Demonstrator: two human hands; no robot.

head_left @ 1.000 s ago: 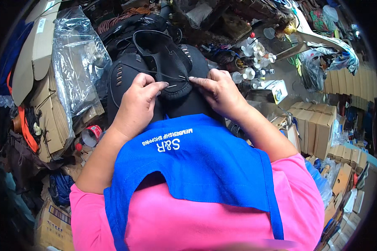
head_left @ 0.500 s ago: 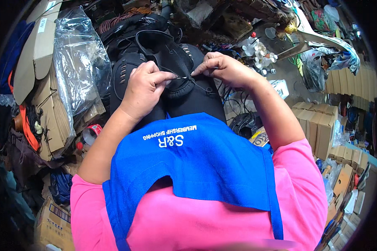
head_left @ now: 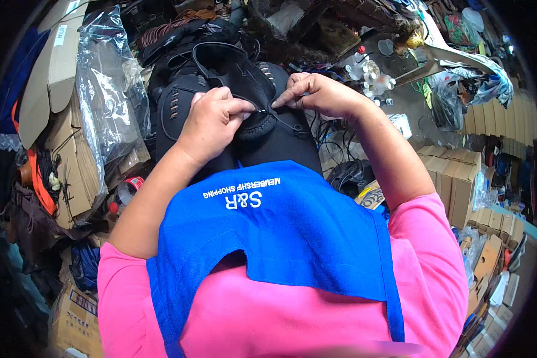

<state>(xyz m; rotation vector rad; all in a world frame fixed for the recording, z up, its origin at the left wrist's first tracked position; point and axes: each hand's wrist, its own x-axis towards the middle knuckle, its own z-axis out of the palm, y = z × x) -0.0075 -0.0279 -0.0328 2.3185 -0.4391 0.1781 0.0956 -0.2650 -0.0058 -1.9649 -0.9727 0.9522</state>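
Note:
A black moccasin-style shoe (head_left: pixel 258 128) rests on my lap, its gathered toe toward me and its opening facing away. My left hand (head_left: pixel 212 119) is closed in a pinch at the left of the toe seam, on a thin, shiny needle whose tip shows at the seam. My right hand (head_left: pixel 316 95) pinches the shoe's edge or thread on the other side of the seam; the exact hold is too small to make out. A black cord (head_left: pixel 292 126) trails from the seam to the right. Another black piece with tan stitching (head_left: pixel 174 104) lies left of the shoe.
Clear plastic sheeting (head_left: pixel 110 89) and cardboard (head_left: pixel 71 161) crowd my left. Several small white bottles (head_left: pixel 373 80) stand at the far right. Stacked cardboard boxes (head_left: pixel 453 179) are on my right. A blue apron (head_left: pixel 268 232) covers my front.
My left hand has moved slightly right, closer to the toe seam, and less of the needle shows. The right hand stays almost in place. The plastic sheeting at left has shifted a little.

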